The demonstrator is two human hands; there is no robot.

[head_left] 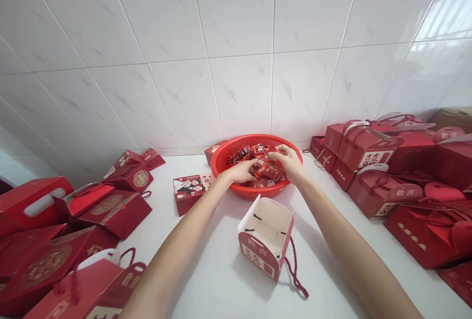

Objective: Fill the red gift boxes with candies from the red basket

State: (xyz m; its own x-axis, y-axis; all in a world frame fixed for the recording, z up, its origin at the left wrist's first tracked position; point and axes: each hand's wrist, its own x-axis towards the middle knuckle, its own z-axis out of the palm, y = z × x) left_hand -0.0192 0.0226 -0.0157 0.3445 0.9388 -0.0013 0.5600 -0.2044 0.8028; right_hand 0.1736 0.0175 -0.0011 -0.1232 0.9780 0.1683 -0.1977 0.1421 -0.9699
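Observation:
A round red plastic basket [258, 191] holds many small red wrapped pieces [271, 171]. My left hand [244, 171] reaches over its front left side, fingers curled among the wrapped pieces; what they hold is too small to make out. Over the right side of the basket, my right hand [287, 160] has its thumb and fingers pinched on a small red item. In front of the basket stands an open red box [258, 255] with a pale inside, nothing visible in it, and a dark red cord hanging from its right side.
Red gift boxes lie in a group on the left [110, 211] and are stacked on the right [372, 152]. A red box with printed figures [189, 186] lies left of the basket. A white tiled wall [239, 88] rises behind the white table [210, 270].

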